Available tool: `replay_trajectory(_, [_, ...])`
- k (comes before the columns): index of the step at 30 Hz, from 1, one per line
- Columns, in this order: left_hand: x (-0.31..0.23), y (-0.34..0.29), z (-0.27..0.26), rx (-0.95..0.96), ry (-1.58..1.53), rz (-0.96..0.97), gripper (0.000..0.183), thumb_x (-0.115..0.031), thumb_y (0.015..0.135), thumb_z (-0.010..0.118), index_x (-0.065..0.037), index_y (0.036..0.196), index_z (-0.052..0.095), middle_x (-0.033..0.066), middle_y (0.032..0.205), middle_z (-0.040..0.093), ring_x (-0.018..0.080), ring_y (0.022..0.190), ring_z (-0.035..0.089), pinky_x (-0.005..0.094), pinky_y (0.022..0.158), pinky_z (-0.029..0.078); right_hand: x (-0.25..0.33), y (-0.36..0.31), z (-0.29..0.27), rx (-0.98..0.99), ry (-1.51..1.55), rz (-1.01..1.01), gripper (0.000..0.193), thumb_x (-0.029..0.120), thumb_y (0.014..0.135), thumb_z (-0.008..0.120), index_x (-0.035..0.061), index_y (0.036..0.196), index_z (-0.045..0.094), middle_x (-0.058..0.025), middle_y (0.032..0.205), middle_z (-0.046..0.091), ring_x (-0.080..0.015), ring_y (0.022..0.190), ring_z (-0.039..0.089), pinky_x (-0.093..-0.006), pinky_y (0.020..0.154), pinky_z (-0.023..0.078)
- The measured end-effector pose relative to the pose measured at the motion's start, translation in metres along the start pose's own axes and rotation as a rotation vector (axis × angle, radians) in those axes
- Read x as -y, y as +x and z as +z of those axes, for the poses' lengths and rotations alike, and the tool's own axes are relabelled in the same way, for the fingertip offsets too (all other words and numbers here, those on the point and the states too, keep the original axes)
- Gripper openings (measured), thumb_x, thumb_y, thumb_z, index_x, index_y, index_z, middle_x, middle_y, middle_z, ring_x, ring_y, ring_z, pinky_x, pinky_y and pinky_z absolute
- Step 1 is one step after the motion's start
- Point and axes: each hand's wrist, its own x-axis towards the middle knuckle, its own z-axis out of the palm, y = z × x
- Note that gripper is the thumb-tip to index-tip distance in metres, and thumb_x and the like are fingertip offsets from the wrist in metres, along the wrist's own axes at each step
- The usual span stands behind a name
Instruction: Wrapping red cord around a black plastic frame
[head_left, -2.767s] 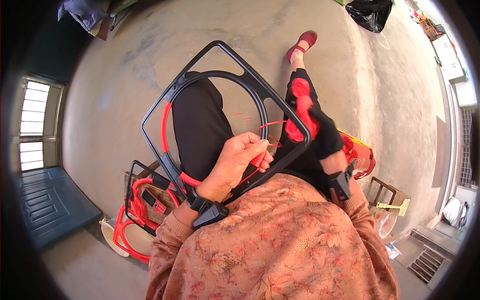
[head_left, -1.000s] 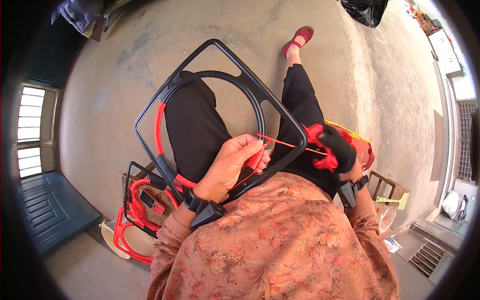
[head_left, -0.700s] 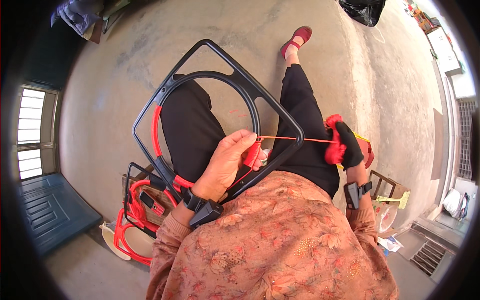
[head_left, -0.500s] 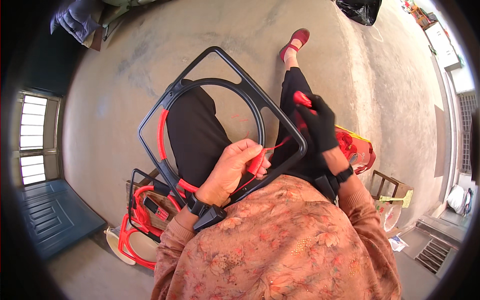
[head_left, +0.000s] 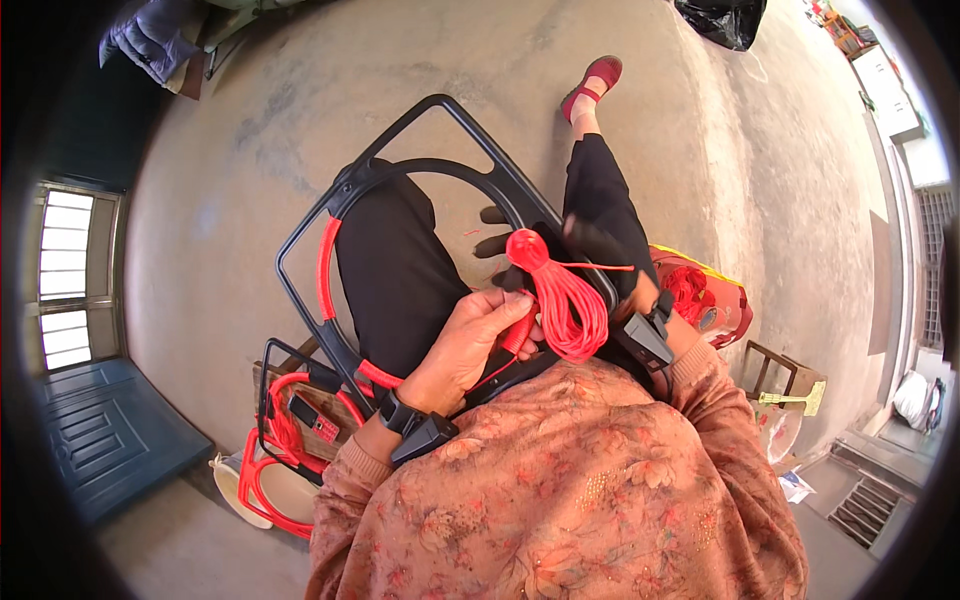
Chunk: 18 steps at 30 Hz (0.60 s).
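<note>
A black frame (head_left: 462, 112) with a ring inside it lies across my lap, parts of the ring wrapped in red cord (head_left: 327, 268). My left hand (head_left: 462, 338), bare, is closed on the near right part of the ring, thumb pressing the red wrapping. A looped bundle of red cord (head_left: 572, 312) lies over the frame's right side, just beside my left fingertips. My right hand (head_left: 590, 242), in a black fingerless-looking glove, is blurred and reaches under the frame's right side. Its dark fingers show apart inside the ring; whether they touch the bundle is hidden.
On my left, another black frame (head_left: 268, 372) with red cord and a phone (head_left: 305, 408) sit over a pale bucket (head_left: 232, 490). A red bag (head_left: 722, 315) with red bundles stands on my right, near a small wooden stool (head_left: 765, 365). A black plastic bag (head_left: 722, 20) lies farther off.
My right hand has come from the right, where it held the red bundle out, to the ring. The bundle now lies over the frame. My left hand keeps its hold.
</note>
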Motion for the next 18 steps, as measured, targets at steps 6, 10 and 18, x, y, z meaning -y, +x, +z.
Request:
replay_trajectory(6, [0.004, -0.002, -0.004, 0.045, 0.011, 0.118, 0.025, -0.023, 0.095, 0.055, 0.0, 0.089, 0.06, 0.0064, 0.071, 0.063, 0.0119, 0.057, 0.059, 0.0246, 0.054, 0.05, 0.019, -0.001, -0.007, 0.039, -0.461, 0.02, 0.049, 0.009, 0.077, 0.067, -0.0025, 0.123, 0.051, -0.0062, 0.108, 0.061, -0.0118, 0.098, 0.055, -0.0268, 0.088, 0.044])
replay_trajectory(10, [0.005, 0.0, -0.003, 0.006, 0.071, 0.128, 0.025, -0.023, 0.095, 0.055, 0.0, 0.088, 0.059, 0.0065, 0.071, 0.062, 0.0119, 0.057, 0.059, 0.0249, 0.053, 0.049, -0.004, -0.004, -0.008, -0.047, -0.278, -0.081, 0.042, 0.012, 0.08, 0.065, -0.0027, 0.119, 0.054, -0.0049, 0.102, 0.062, -0.0092, 0.091, 0.056, -0.0261, 0.082, 0.046])
replay_trajectory(18, [0.002, -0.005, 0.001, -0.018, 0.082, 0.152, 0.024, -0.022, 0.095, 0.054, 0.0, 0.087, 0.059, 0.0072, 0.072, 0.063, 0.0119, 0.058, 0.059, 0.0246, 0.053, 0.049, 0.004, -0.004, 0.0, -0.093, -0.317, -0.039, 0.041, 0.018, 0.079, 0.07, -0.002, 0.112, 0.058, -0.0017, 0.095, 0.062, -0.007, 0.083, 0.056, -0.0232, 0.072, 0.046])
